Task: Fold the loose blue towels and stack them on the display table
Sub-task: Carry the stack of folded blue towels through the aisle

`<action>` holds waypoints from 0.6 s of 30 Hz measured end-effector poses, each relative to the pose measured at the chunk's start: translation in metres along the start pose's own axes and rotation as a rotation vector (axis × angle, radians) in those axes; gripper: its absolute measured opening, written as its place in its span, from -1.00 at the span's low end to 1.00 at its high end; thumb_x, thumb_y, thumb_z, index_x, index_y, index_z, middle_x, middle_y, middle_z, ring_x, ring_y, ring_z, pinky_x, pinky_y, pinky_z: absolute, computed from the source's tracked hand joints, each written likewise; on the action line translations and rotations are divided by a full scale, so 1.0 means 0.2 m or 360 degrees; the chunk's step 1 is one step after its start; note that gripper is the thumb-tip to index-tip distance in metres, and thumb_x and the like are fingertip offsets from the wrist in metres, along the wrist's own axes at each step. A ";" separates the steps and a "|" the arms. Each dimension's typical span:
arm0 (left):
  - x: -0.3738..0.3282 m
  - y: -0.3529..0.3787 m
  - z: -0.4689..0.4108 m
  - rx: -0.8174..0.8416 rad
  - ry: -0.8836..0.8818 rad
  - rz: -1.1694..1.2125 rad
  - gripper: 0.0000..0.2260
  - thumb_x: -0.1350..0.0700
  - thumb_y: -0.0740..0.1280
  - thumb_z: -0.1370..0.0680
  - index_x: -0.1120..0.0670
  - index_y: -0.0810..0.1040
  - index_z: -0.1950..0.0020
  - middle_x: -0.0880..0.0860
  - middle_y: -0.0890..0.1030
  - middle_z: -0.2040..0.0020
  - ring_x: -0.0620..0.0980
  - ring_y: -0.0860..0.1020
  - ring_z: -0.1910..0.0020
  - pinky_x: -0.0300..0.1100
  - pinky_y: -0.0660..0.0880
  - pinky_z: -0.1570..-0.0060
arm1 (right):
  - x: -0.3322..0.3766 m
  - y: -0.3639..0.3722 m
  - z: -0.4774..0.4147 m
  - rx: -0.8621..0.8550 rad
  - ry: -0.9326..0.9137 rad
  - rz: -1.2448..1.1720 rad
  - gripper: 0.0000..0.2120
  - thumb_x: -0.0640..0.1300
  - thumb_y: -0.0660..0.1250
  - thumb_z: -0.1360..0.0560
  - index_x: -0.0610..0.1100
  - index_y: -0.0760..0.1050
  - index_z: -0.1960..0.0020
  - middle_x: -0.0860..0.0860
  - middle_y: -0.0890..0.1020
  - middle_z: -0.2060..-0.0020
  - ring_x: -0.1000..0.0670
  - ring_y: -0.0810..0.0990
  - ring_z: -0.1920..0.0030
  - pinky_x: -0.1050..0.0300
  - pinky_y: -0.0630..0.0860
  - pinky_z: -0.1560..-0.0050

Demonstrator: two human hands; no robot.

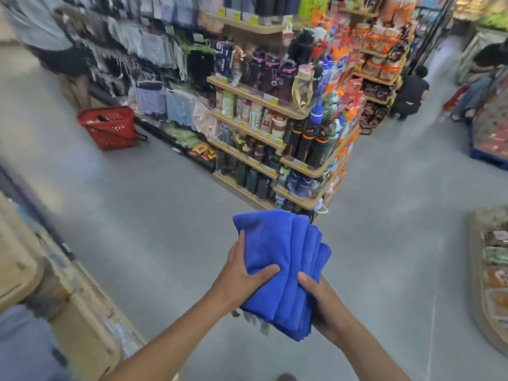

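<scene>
Item: stack of folded bright-blue microfibre towels (pixel 277 251), lower centre of frame above the grey floor (pixel 165 215); my left hand (pixel 242 273) and right hand (pixel 320 301) each grip its near end, thumbs on top; I should keep layered edges squared until reaching the surface.

two bare forearms, each with a bare grip: left grip (pixel 242 273), right grip (pixel 320 302)

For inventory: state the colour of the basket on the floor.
Red; the basket shows best in the head view.
</scene>
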State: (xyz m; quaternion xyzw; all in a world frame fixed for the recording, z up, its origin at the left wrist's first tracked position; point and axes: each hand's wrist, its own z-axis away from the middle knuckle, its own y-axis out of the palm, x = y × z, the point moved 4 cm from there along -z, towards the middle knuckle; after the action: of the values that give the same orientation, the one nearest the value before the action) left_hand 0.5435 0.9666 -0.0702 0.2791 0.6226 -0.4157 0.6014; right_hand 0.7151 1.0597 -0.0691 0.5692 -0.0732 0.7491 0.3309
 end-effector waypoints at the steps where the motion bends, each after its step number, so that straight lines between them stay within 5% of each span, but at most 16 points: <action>1: 0.01 -0.04 -0.10 -0.0039 -0.0011 0.0003 -0.01 -0.51 0.46 -0.22 -0.41 0.04 -0.54 -0.22 0.35 -0.45 -0.19 0.41 -0.41 0.02 0.46 -0.37 | 0.04 -0.01 -0.11 0.0026 0.0007 -0.0006 -0.25 0.14 0.51 -0.43 -0.07 0.35 -0.52 -0.11 0.58 -0.38 -0.16 0.55 -0.39 -0.22 0.42 -0.44; 5: 0.04 -0.18 -0.46 -0.0223 -0.0046 0.0015 -0.06 -0.53 0.45 -0.21 -0.51 0.04 -0.48 -0.34 0.35 -0.38 -0.25 0.43 -0.34 -0.06 0.56 -0.14 | 0.20 -0.06 -0.60 0.0144 0.0034 -0.0027 -0.25 0.09 0.51 -0.40 -0.10 0.36 -0.50 -0.12 0.59 -0.37 -0.17 0.56 -0.38 -0.23 0.43 -0.44; 9: 0.02 -0.36 -0.82 -0.0429 -0.0001 0.0097 -0.08 -0.46 0.48 -0.27 -0.42 0.10 -0.52 -0.29 0.39 -0.42 -0.26 0.43 -0.39 -0.14 0.49 -0.30 | 0.37 -0.07 -1.11 0.0280 0.0095 0.0014 -0.21 0.08 0.56 -0.36 -0.13 0.38 -0.49 -0.14 0.60 -0.35 -0.18 0.58 -0.36 -0.16 0.51 -0.36; 12: -0.03 -0.55 -1.02 -0.0650 -0.0008 0.0083 -0.18 -0.45 0.47 -0.30 -0.51 0.13 -0.45 -0.45 0.42 -0.32 -0.36 0.46 -0.30 -0.38 0.54 -0.03 | 0.52 0.01 -1.48 0.0469 0.0198 0.0091 -0.18 0.12 0.61 -0.35 -0.13 0.39 -0.49 -0.14 0.60 -0.35 -0.17 0.58 -0.36 -0.02 0.59 -0.25; 14: -0.04 -0.70 -1.12 -0.0816 -0.0070 0.0069 -0.12 -0.46 0.47 -0.27 -0.48 0.10 -0.48 -0.37 0.41 -0.36 -0.28 0.48 -0.32 -0.18 0.61 -0.01 | 0.60 0.11 -1.73 0.0623 0.0267 0.0167 -0.16 0.15 0.62 -0.35 -0.12 0.38 -0.50 -0.14 0.59 -0.37 -0.18 0.57 -0.37 -0.01 0.59 -0.24; 16: -0.02 -0.86 -1.18 -0.0999 -0.0131 0.0099 -0.05 -0.45 0.49 -0.26 -0.34 0.12 -0.55 -0.19 0.41 -0.43 -0.16 0.46 -0.39 0.06 0.55 -0.24 | 0.65 0.25 -1.95 0.0818 0.0358 0.0251 -0.17 0.17 0.60 -0.38 -0.13 0.37 -0.51 -0.15 0.58 -0.37 -0.18 0.57 -0.37 -0.01 0.59 -0.24; 18: 0.02 -1.05 -1.17 -0.1211 -0.0173 0.0093 -0.03 -0.46 0.48 -0.25 -0.28 0.14 -0.56 -0.12 0.41 -0.44 -0.13 0.44 -0.41 0.06 0.46 -0.37 | 0.66 0.45 -2.15 0.1008 0.0443 0.0321 -0.24 0.16 0.57 -0.43 -0.11 0.39 -0.50 -0.16 0.58 -0.38 -0.20 0.56 -0.38 -0.01 0.59 -0.24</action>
State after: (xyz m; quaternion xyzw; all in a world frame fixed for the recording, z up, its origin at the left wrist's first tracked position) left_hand 0.2443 1.0616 -0.0514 0.0310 0.6914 -0.1518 0.7057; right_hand 0.2993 1.2536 -0.0728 0.5260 0.1523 0.8338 0.0693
